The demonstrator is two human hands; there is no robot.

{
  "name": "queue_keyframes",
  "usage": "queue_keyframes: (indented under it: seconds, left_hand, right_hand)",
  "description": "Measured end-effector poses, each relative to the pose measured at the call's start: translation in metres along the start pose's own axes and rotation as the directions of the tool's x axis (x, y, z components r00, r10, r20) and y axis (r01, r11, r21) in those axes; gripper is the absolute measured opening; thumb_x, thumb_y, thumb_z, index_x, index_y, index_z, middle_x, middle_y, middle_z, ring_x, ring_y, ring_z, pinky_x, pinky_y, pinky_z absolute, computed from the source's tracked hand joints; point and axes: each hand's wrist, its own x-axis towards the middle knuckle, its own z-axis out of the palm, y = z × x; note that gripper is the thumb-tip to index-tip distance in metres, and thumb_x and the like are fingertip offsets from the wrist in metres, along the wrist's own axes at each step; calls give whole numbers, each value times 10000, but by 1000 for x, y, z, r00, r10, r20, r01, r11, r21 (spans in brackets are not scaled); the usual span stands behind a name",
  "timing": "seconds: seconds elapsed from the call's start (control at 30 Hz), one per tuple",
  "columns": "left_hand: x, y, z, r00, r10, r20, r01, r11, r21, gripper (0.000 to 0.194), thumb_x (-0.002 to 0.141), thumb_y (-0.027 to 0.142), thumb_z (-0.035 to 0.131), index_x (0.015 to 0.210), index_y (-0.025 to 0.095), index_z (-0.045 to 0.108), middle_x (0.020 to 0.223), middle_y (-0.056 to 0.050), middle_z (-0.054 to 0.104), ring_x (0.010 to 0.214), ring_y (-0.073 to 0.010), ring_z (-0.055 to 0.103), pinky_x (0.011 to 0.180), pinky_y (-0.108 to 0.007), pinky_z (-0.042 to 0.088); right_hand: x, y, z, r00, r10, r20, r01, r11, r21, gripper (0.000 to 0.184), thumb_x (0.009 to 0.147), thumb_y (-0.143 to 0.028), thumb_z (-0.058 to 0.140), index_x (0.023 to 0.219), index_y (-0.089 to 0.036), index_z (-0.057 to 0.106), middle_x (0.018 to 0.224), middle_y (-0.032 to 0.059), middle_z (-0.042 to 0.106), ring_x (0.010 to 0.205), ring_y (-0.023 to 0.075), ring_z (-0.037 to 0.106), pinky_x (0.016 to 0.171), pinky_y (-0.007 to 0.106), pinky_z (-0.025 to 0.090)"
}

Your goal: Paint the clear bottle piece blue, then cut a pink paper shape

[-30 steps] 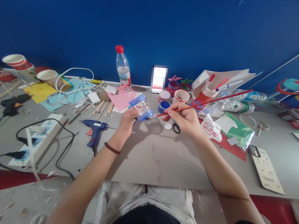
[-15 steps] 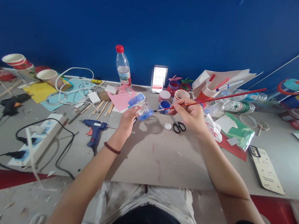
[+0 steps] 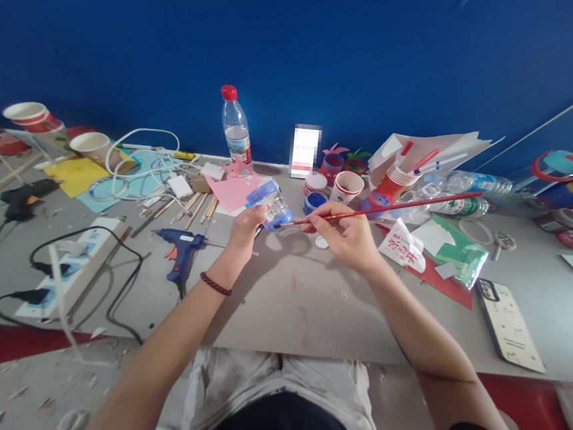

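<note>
My left hand (image 3: 245, 230) is closed round a clear plastic cup piece with blue paint on it (image 3: 273, 207), held above the grey table (image 3: 279, 301). My right hand (image 3: 347, 237) pinches a long red paintbrush (image 3: 387, 210), its tip touching the blue edge of the plastic piece. An open pot of blue paint (image 3: 314, 201) stands just behind the brush. A small white lid (image 3: 321, 242) lies on the table beside my right hand.
A blue glue gun (image 3: 180, 247) and a power strip with black cables (image 3: 68, 266) lie at the left. A water bottle (image 3: 235, 127), paper cups (image 3: 346, 185), pink paper (image 3: 233, 187), plastic bottles (image 3: 448, 202) and a phone (image 3: 510, 325) crowd the back and right.
My right hand drew the brush back from the blue paint pot to the plastic piece, now covering the scissors. The left hand has hardly moved.
</note>
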Motion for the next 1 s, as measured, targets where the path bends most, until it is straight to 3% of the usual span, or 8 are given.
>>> queue_keyframes:
  seconds: [0.17,0.43,0.83,1.0]
  left_hand:
    - [-2,2,1,1000,-13,-10,12,1000,-3,472,547,577,837,776,187,703,807,-33,717,879,-216,672,811,-324,507]
    - [-5,8,4,1000,-17,-12,17,1000,-1,445,537,547,836,777,202,687,805,-31,713,887,-234,679,792,-335,512]
    - [-1,0,1,1000,2,-30,1,995,99,356,611,512,787,709,199,649,656,15,644,793,-181,649,807,-307,477]
    - [-2,2,1,1000,3,-14,-1,996,89,378,593,532,795,712,199,660,693,9,667,782,-177,644,777,-297,470]
  right_hand:
    - [3,-4,-6,998,-15,-62,12,999,-47,217,905,-322,610,755,-181,677,838,47,716,744,170,727,714,304,602]
    - [10,-8,-21,979,88,-182,-100,993,-60,294,844,-469,695,742,-197,648,729,42,711,715,193,720,706,338,629]
    - [0,-2,0,994,107,2,-107,994,1,257,887,-421,647,811,-177,667,833,50,722,763,181,740,711,297,606]
    - [3,-4,-1,994,101,-40,-102,994,-28,231,883,-384,640,779,-180,665,834,50,725,736,180,736,708,307,606]
